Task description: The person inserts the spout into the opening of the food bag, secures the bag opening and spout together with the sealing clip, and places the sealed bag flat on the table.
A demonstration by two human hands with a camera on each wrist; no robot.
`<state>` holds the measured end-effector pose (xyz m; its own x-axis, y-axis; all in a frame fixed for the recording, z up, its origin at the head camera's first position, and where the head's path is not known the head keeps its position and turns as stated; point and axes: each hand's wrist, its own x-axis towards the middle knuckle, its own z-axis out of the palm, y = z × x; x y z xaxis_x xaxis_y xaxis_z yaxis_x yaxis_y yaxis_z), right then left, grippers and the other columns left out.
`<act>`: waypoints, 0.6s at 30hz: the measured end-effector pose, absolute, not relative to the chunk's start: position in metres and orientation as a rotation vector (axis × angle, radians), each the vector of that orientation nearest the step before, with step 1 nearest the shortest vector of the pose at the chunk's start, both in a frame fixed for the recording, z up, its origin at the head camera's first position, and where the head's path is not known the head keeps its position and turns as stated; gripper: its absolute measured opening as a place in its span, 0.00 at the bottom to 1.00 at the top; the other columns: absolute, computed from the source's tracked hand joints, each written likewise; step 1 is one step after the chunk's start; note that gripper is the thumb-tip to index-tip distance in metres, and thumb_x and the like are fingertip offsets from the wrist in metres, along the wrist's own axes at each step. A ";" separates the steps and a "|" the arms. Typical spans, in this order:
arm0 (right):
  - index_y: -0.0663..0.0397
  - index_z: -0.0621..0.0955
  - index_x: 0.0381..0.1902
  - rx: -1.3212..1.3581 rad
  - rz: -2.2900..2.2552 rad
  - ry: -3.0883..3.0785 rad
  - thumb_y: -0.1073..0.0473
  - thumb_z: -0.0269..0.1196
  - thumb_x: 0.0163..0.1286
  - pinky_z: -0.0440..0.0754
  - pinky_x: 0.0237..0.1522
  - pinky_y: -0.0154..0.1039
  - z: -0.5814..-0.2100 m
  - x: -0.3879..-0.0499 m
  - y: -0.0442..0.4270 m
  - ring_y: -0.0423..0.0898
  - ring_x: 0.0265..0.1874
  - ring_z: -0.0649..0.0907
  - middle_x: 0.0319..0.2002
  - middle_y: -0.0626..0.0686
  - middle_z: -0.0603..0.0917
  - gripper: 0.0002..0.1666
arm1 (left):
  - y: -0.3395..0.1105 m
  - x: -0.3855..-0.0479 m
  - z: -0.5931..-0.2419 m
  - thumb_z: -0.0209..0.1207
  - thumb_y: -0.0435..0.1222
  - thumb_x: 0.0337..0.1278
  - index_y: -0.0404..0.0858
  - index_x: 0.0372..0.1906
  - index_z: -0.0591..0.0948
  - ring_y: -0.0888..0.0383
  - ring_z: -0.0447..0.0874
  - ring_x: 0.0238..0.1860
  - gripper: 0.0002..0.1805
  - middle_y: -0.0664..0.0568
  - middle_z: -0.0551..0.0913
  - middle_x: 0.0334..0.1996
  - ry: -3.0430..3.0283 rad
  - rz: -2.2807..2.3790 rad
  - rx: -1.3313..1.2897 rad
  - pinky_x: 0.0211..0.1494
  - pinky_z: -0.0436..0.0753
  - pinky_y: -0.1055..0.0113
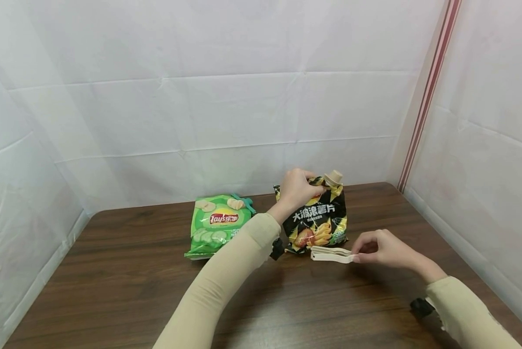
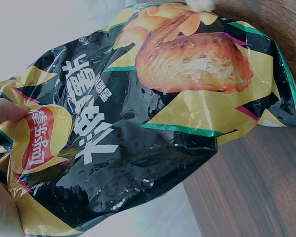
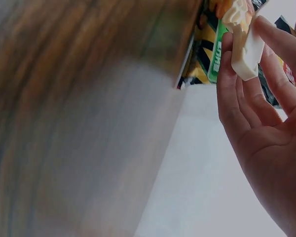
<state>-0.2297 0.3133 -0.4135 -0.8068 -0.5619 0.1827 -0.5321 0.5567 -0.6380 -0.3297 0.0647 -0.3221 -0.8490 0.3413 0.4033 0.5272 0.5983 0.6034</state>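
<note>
A black potato chip bag (image 1: pixel 315 218) stands tilted on the table, its top edge gripped by my left hand (image 1: pixel 297 188). In the left wrist view, the thumb (image 2: pixel 7 112) presses on the front of the bag near its round logo. At the bag's top right corner sits a cream stepped cap-like piece (image 1: pixel 333 177). My right hand (image 1: pixel 385 249) pinches one end of a cream bag clip (image 1: pixel 331 254) between thumb and fingers, low in front of the bag. The clip's two bars lie nearly side by side; whether they are latched cannot be told.
To the left stands a green chip bag (image 1: pixel 220 225) with a teal clip (image 1: pixel 244 202) at its upper right corner. White sheeting (image 1: pixel 226 111) rises behind the dark wooden table (image 1: pixel 125 276) and along both sides.
</note>
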 end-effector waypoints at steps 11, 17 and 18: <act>0.34 0.84 0.33 -0.874 -1.087 2.846 0.49 0.68 0.60 0.81 0.32 0.32 -0.403 -0.228 0.329 0.34 0.30 0.83 0.33 0.39 0.85 0.03 | 0.061 -0.332 -0.324 0.68 0.42 0.48 0.43 0.22 0.84 0.65 0.58 0.10 0.09 0.56 0.77 0.12 -2.547 -1.117 -0.740 0.15 0.56 0.74; 0.33 0.84 0.32 -0.798 -1.071 2.930 0.48 0.68 0.59 0.79 0.31 0.31 -0.394 -0.226 0.337 0.35 0.30 0.82 0.32 0.38 0.85 0.03 | 0.061 -0.332 -0.324 0.68 0.42 0.48 0.43 0.26 0.86 0.66 0.60 0.10 0.07 0.53 0.83 0.17 -2.547 -1.102 -0.733 0.15 0.56 0.74; 0.33 0.84 0.32 -0.788 -1.068 2.946 0.48 0.68 0.59 0.79 0.31 0.31 -0.392 -0.226 0.339 0.35 0.30 0.82 0.32 0.38 0.85 0.03 | 0.061 -0.332 -0.324 0.68 0.42 0.48 0.42 0.26 0.86 0.65 0.60 0.10 0.08 0.53 0.83 0.17 -2.547 -1.102 -0.731 0.15 0.56 0.74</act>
